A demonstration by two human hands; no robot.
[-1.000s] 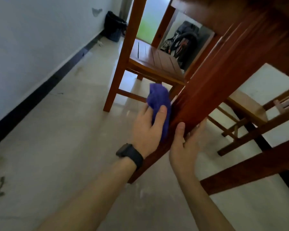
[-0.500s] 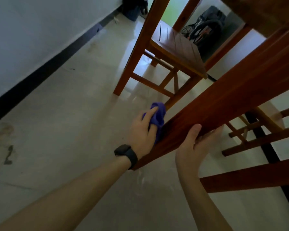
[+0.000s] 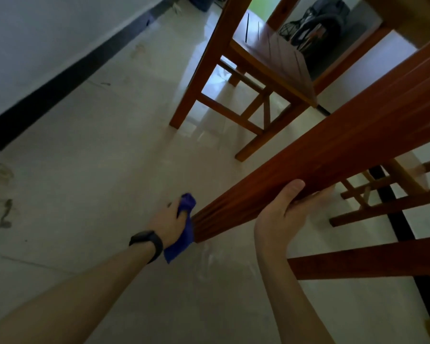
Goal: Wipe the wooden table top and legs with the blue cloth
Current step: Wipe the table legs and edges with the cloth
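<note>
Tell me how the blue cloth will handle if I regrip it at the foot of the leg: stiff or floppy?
Probably floppy: the blue cloth bunches in the left hand and a corner hangs limp below it. Likely light: the hanging part looks thin. It should mould to the table leg easily.

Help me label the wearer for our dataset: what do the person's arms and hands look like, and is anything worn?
No sleeves or gloves show: the left forearm and right forearm are bare. At the wrist of the left hand sits a black wristband, shaped like a fitness tracker. The right hand and its wrist carry nothing. No rings show.
</note>
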